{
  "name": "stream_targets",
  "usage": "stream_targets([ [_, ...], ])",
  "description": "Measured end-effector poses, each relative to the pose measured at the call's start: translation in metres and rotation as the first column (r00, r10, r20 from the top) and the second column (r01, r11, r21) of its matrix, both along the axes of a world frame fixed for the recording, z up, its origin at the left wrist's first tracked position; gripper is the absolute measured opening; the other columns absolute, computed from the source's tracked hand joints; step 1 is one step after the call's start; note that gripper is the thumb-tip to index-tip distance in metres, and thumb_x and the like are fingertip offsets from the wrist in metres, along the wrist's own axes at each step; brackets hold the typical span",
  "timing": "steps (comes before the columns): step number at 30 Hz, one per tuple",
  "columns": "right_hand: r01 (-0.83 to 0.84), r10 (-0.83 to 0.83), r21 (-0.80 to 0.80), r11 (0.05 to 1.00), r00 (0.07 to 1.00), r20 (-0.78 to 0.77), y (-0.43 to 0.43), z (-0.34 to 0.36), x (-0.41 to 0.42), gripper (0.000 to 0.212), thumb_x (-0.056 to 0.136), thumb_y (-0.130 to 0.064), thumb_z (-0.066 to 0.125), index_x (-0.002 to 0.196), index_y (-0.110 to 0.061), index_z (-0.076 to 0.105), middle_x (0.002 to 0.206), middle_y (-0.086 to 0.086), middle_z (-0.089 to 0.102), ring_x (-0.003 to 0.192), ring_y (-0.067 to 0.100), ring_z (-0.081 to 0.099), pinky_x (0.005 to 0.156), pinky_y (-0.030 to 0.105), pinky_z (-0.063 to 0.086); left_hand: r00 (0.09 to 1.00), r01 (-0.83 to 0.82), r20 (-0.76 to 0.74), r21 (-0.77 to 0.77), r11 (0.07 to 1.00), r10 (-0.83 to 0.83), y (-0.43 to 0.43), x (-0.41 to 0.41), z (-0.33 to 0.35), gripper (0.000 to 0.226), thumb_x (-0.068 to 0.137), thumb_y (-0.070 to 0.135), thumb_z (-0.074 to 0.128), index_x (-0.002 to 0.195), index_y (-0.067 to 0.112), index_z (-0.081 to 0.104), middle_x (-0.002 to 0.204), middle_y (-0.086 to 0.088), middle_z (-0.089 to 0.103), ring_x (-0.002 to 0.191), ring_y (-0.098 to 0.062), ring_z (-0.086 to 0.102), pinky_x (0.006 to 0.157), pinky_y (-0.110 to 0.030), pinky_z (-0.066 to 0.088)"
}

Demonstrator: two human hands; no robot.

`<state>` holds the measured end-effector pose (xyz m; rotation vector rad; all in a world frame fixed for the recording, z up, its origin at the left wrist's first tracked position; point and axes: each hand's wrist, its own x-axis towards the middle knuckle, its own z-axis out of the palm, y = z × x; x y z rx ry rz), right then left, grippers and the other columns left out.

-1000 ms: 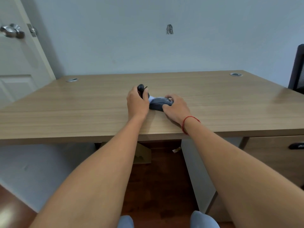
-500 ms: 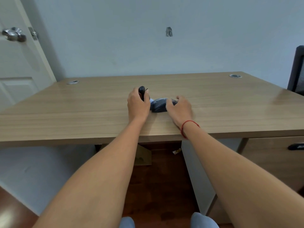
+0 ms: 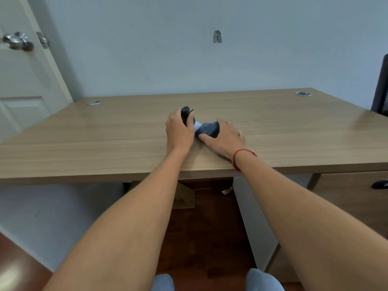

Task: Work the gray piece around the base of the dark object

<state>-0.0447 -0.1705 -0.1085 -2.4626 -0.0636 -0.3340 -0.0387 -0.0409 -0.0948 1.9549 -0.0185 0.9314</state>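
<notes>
Right hand (image 3: 223, 137) — grip curled round the grey mouse (image 3: 209, 129), centre of the tabletop (image 3: 105, 143): light, rigid, smooth; hold by its flanks. At 10 o'clock, left hand (image 3: 179, 131) grip clamped on a small black object (image 3: 185, 112).

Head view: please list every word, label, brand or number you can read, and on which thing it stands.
No text can be read.
Mouse under the right hand: no readable marking.
Dark thing in the left hand: no visible label.
Scrap under the desk: too small to read.
Wall mark: no letters.
</notes>
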Motion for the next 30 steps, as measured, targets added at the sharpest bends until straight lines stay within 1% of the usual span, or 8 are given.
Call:
stream_targets([
  [2,-0.004,0.004,-0.006,1.000,1.000,0.010,0.0001,-0.0005,-0.0012,0.084,0.071,-0.069,0.053,0.141,-0.024,0.040,0.140,0.002,0.051,0.129,0.026,0.048,0.108,0.045,0.028,0.999,0.009,0.054,-0.040,0.999,-0.007,-0.0018,-0.0013,0.0018,0.023,0.091,0.025,0.057,0.088,0.002,0.059,0.088,-0.015,0.063,0.085,-0.029,0.057,0.074,-0.034,0.046],
  [6,0.009,-0.009,-0.003,1.000,1.000,0.006,-0.0006,-0.0001,-0.0015,0.095,0.060,-0.082,0.058,0.138,-0.029,0.043,0.131,0.004,0.050,0.122,0.027,0.050,0.103,0.040,0.034,0.998,0.047,0.033,-0.062,0.997,-0.045,-0.0027,-0.0034,0.0011,0.018,0.089,0.028,0.060,0.080,0.013,0.056,0.076,0.001,0.059,0.075,-0.016,0.053,0.066,-0.017,0.039],
  [10,0.006,-0.006,0.008,1.000,1.000,0.007,-0.0001,-0.0013,0.0004,0.091,0.064,-0.074,0.060,0.141,-0.028,0.041,0.135,0.005,0.049,0.124,0.028,0.048,0.103,0.041,0.034,0.999,-0.044,-0.015,-0.018,0.999,0.044,0.0008,0.0000,-0.0023,0.018,0.090,0.027,0.058,0.081,0.012,0.055,0.082,-0.005,0.059,0.078,-0.018,0.050,0.069,-0.027,0.039],
  [14,-0.038,0.039,-0.058,0.998,0.999,0.020,-0.0003,0.0001,-0.0009,0.077,0.072,-0.066,0.051,0.139,-0.029,0.040,0.139,0.002,0.052,0.125,0.026,0.050,0.103,0.046,0.032,0.994,-0.007,0.104,-0.062,0.998,0.014,-0.0032,-0.0027,0.0017,0.025,0.090,0.030,0.058,0.083,0.006,0.056,0.081,-0.010,0.061,0.075,-0.021,0.052,0.069,-0.027,0.043],
  [17,-0.058,0.059,-0.093,0.994,0.998,0.002,0.0005,0.0007,-0.0018,0.086,0.073,-0.075,0.050,0.144,-0.029,0.037,0.143,0.003,0.050,0.128,0.028,0.049,0.110,0.052,0.031,0.997,0.026,0.073,-0.023,0.999,-0.024,-0.0028,-0.0035,-0.0006,0.025,0.088,0.030,0.060,0.077,0.009,0.056,0.073,-0.004,0.060,0.069,-0.018,0.052,0.063,-0.019,0.041],
  [21,-0.006,0.006,0.015,1.000,1.000,0.022,-0.0008,0.0001,-0.0023,0.088,0.067,-0.081,0.055,0.138,-0.031,0.044,0.130,0.006,0.052,0.119,0.029,0.053,0.103,0.043,0.038,1.000,-0.022,-0.003,0.042,0.999,0.022,-0.0003,-0.0007,-0.0026,0.025,0.089,0.025,0.059,0.071,0.012,0.048,0.075,-0.011,0.057,0.071,-0.019,0.047,0.065,-0.028,0.037],
  [26,0.002,-0.002,0.056,0.998,1.000,0.008,-0.0006,0.0000,-0.0010,0.099,0.069,-0.070,0.062,0.148,-0.020,0.031,0.142,0.003,0.054,0.131,0.028,0.050,0.108,0.047,0.033,0.988,0.025,0.148,0.053,0.998,-0.033,-0.0068,-0.0062,0.0026,0.023,0.089,0.030,0.060,0.075,0.013,0.054,0.072,0.000,0.055,0.068,-0.014,0.048,0.059,-0.014,0.033],
  [30,-0.005,0.005,0.062,0.998,1.000,-0.001,0.0008,0.0009,-0.0032,0.098,0.068,-0.066,0.060,0.147,-0.017,0.028,0.132,0.001,0.060,0.125,0.027,0.055,0.111,0.047,0.030,0.998,-0.028,0.048,0.019,0.999,0.027,-0.0007,-0.0012,-0.0005,0.030,0.086,0.026,0.063,0.065,0.012,0.047,0.064,-0.004,0.051,0.063,-0.021,0.046,0.059,-0.026,0.034],
])
